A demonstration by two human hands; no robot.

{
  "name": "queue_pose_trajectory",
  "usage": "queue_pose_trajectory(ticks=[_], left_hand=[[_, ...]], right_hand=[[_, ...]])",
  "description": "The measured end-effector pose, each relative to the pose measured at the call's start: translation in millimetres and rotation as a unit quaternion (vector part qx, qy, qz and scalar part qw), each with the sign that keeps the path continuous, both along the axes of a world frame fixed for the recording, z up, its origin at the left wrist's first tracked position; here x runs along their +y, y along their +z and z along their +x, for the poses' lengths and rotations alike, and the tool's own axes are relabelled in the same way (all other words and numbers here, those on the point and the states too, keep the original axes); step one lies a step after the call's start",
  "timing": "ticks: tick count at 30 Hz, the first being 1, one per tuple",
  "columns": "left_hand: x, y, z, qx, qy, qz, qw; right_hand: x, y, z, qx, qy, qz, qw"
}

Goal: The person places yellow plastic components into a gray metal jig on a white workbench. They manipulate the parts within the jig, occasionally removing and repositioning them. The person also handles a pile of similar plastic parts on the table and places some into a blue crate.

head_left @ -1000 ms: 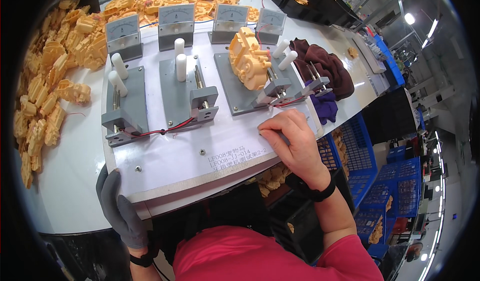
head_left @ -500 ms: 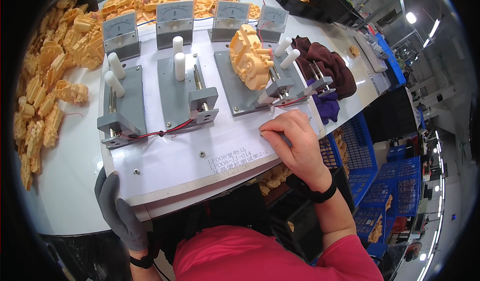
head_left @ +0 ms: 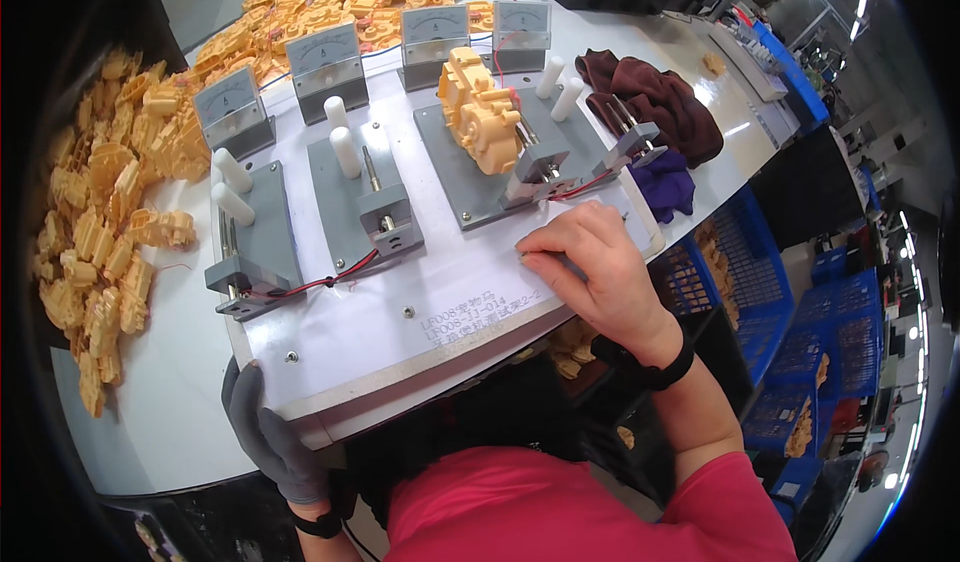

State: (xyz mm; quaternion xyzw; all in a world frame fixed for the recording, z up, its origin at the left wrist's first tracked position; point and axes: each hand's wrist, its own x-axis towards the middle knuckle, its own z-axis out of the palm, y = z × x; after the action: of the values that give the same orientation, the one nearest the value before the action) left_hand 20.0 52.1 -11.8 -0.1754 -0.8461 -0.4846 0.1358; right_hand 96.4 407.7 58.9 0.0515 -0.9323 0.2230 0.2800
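A white test board [head_left: 420,312] lies in front of me with several grey fixture plates, each with white pegs and a sliding block. A yellow plastic housing [head_left: 482,112] sits on the third plate [head_left: 470,187]. My bare right hand [head_left: 595,267] rests on the board just below that plate, fingertips pinched near a red wire [head_left: 580,190]; I cannot tell if it holds anything. My left hand [head_left: 265,432], in a grey glove, grips the board's near left corner.
Grey analog meters [head_left: 325,57] stand behind the plates. Heaps of yellow plastic parts [head_left: 100,232] cover the table at left and back. Dark red [head_left: 660,102] and purple cloths [head_left: 665,182] lie at right. Blue crates [head_left: 740,282] stand below the table edge.
None of the things on the board have moved. My right hand stays at the same spot under the third plate; my left hand keeps hold of the board's corner.
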Motion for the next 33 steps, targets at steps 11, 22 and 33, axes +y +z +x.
queue_pose_trajectory(ticks=[11,22,33], left_hand=[[-3.1,-1.8,0.2,0.009,-0.005,-0.010,1.000],[2.5,0.3,0.9,0.008,0.012,0.011,1.000],[1.3,-0.6,0.7,0.001,0.010,0.022,1.000]], right_hand=[[2.6,-2.2,0.7,0.018,0.012,0.002,1.000],[2.7,-3.2,-0.1,0.028,0.009,-0.003,1.000],[3.9,-3.9,1.5,0.032,0.018,0.003,0.999]])
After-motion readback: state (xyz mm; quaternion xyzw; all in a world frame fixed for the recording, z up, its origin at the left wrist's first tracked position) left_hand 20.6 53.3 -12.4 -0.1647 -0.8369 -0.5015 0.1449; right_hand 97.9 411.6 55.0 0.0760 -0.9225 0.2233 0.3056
